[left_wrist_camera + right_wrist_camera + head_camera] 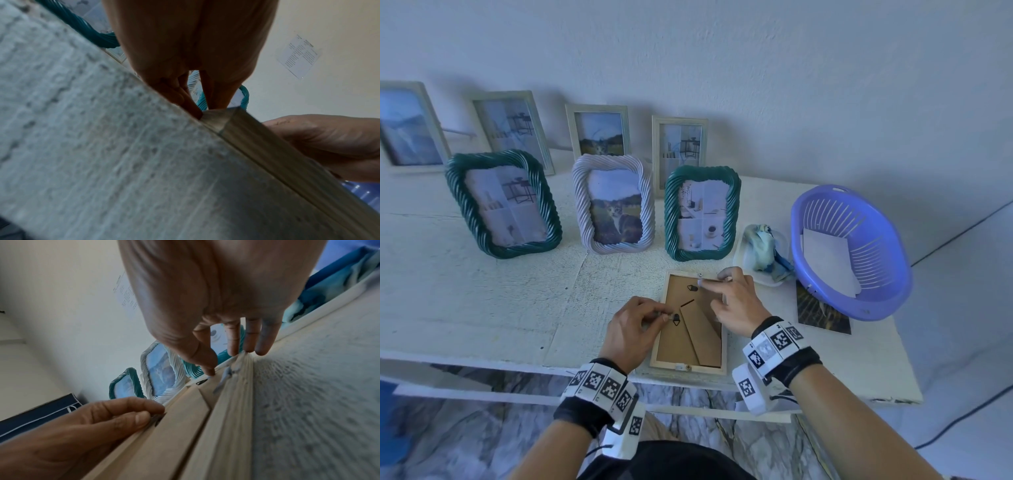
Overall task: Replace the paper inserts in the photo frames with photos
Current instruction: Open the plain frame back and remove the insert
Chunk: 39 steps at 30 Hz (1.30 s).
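Observation:
A pale wooden photo frame [690,368] lies face down near the table's front edge, its brown backing board [678,339] and folded stand facing up. My left hand [666,317] pinches a small dark metal clip [676,319] at the frame's left rail; the right wrist view shows thumb and forefinger closed on this clip [158,418]. My right hand [714,279] holds the frame's top right corner, thumb on the backing beside the top hanger [692,288], fingers over the outer edge [244,352]. The frame's front is hidden.
A dark photo [822,313] lies partly under a purple basket [887,274] that holds white paper [828,263]. A white tray [743,257] with a blue cloth sits beside it. Several standing frames, such as a green one [669,219], line the back.

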Tool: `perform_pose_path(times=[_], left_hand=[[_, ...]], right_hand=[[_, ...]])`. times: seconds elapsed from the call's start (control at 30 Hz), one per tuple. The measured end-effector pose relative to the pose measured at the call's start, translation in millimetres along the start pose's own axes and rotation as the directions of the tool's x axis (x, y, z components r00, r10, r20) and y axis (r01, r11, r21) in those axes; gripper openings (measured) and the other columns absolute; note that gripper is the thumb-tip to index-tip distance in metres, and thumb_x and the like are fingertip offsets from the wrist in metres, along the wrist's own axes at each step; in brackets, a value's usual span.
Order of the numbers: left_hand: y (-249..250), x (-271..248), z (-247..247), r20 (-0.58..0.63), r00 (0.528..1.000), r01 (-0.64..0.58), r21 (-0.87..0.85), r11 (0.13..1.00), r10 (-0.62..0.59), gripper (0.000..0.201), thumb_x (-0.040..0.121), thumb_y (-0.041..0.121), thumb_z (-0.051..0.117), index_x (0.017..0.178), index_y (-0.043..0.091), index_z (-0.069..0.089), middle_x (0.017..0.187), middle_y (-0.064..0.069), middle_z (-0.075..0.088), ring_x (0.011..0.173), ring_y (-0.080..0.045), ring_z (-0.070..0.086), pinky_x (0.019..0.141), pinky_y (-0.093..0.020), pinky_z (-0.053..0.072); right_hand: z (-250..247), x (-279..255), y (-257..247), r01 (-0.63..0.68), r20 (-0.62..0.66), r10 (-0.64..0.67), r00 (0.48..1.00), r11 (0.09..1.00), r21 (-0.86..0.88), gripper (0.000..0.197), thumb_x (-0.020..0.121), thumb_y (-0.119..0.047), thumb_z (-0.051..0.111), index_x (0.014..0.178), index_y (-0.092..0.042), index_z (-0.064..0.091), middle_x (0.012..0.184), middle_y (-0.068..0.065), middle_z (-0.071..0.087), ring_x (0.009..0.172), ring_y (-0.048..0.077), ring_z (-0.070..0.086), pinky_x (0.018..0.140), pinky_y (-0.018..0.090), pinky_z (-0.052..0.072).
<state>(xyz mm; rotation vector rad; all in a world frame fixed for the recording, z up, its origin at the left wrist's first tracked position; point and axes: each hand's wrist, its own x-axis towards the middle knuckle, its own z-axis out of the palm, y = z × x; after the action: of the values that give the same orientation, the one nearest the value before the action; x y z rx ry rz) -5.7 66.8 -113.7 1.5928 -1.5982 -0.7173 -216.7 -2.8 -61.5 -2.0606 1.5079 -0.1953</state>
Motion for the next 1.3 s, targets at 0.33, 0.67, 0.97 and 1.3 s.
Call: perform_pose_path(times=[0.33, 0.67, 0.97, 1.3], left_hand=[[0, -1, 0, -0.009, 1.000, -0.016, -0.039, 0.999, 0.015, 0.013, 0.085, 0.023, 0.072, 0.097, 0.028, 0.075, 0.095, 0.010, 0.064, 0.083, 0.001, 0.064, 0.070, -0.007, 0.048], [4, -2, -1, -0.020, 1.000, 0.004, -0.021, 1.000, -0.005, 0.013, 0.086, 0.025, 0.071, 0.099, 0.025, 0.074, 0.095, 0.007, 0.065, 0.081, 0.001, 0.065, 0.069, -0.005, 0.047], [4, -2, 0, -0.019, 1.000, 0.013, -0.013, 1.000, -0.014, 0.014, 0.086, 0.026, 0.071, 0.100, 0.024, 0.074, 0.097, 0.005, 0.066, 0.084, -0.002, 0.066, 0.072, -0.011, 0.051], [5, -2, -1, -0.021, 1.000, -0.008, -0.006, 1.000, 0.008, 0.015, 0.086, 0.024, 0.071, 0.100, 0.023, 0.074, 0.097, 0.006, 0.065, 0.084, -0.001, 0.066, 0.074, -0.021, 0.056]], right_hand=[[0, -21, -3, 0.066, -0.014, -0.066, 0.998, 0.998, 0.013, 0.054, 0.093, -0.028, 0.053, 0.145, -0.029, 0.039, 0.142, 0.009, 0.032, 0.136, 0.026, 0.027, 0.109, 0.033, 0.029], [30, -68, -20, -0.009, 0.090, 0.020, 0.996, 0.993, -0.117, 0.118, 0.069, -0.075, 0.062, 0.154, -0.020, 0.002, 0.159, 0.008, -0.018, 0.147, 0.021, -0.015, 0.116, 0.038, 0.021], [40, -69, -19, 0.006, 0.070, 0.002, 0.998, 0.994, -0.109, 0.113, 0.074, -0.076, 0.056, 0.154, -0.015, 0.003, 0.157, 0.015, -0.023, 0.146, 0.026, -0.021, 0.119, 0.039, 0.009], [45, -70, -21, 0.008, -0.006, -0.008, 1.000, 0.998, -0.064, 0.087, 0.088, -0.058, 0.051, 0.152, -0.013, 0.014, 0.159, 0.018, -0.015, 0.146, 0.028, -0.014, 0.118, 0.038, 0.004]])
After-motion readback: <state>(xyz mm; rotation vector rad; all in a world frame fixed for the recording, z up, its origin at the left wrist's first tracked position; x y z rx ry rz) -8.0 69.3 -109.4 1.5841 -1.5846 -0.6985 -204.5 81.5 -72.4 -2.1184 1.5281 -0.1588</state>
